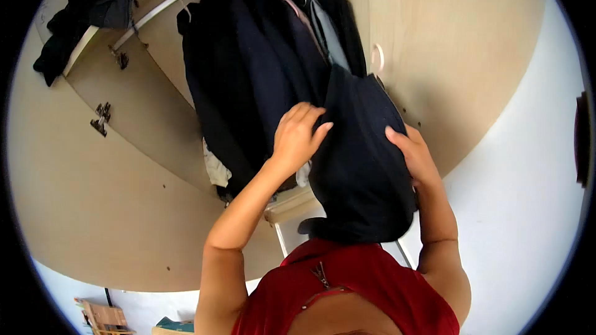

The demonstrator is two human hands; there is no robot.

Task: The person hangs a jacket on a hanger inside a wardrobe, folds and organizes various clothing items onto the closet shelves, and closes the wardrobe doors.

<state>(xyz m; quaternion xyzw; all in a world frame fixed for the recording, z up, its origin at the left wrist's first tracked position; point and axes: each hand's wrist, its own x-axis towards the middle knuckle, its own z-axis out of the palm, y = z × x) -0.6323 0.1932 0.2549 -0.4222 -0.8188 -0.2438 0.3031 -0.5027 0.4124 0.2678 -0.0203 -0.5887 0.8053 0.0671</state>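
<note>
A dark garment (360, 161) hangs in front of my chest, with a pale hanger hook (378, 59) showing above it. My right hand (411, 152) grips the garment's right edge, thumb on the front and the other fingers hidden behind. At the garment's left side is my left hand (301, 133), fingers apart, close to the cloth; whether it touches is hard to tell. Behind it, several dark clothes (248, 68) hang from the wardrobe rail (167, 7), along with a grey-blue one (329, 34).
Open wardrobe doors stand at left (124, 198) and right (453, 37). Black clothing (93, 6) hangs over the shelf edge at the upper left. A pale cloth (215, 164) shows below the hanging clothes. A wooden object (102, 316) lies at the lower left.
</note>
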